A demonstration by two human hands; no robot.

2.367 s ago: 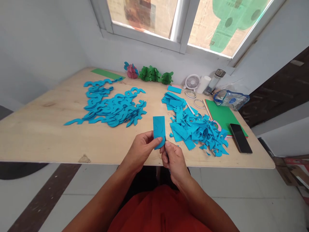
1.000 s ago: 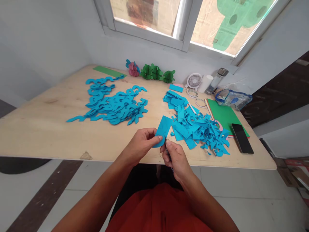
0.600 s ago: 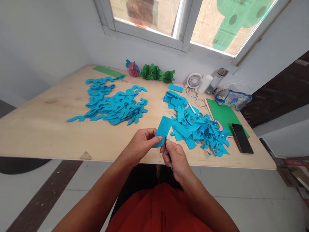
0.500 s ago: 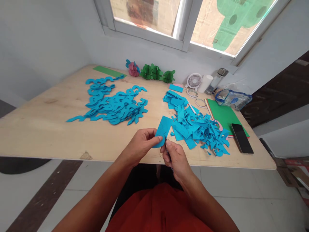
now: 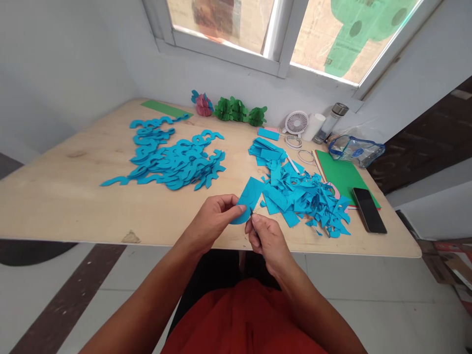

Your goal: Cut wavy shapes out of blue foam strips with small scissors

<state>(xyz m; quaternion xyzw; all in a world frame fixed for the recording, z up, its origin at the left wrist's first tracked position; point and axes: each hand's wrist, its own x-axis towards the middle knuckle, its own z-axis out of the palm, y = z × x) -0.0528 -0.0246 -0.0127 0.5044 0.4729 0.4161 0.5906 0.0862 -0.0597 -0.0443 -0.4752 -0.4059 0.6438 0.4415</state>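
**Slip Risk at the Cut**

A piece of thin blue card (image 5: pixel 250 194) is held over a pale plywood tabletop (image 5: pixel 73 196), pinched firmly by the nearly closed left hand (image 5: pixel 216 221). The right hand (image 5: pixel 267 241) is curled around a slim dark-tipped tool (image 5: pixel 251 212), possibly a small blade, with its tip set at the card's curved lower edge. Skin could be nicked if that tip slipped, as it lies just beside the left hand's grip. The card could be torn by twisting. A heap of blue offcuts (image 5: pixel 298 196) lies just beside the card.
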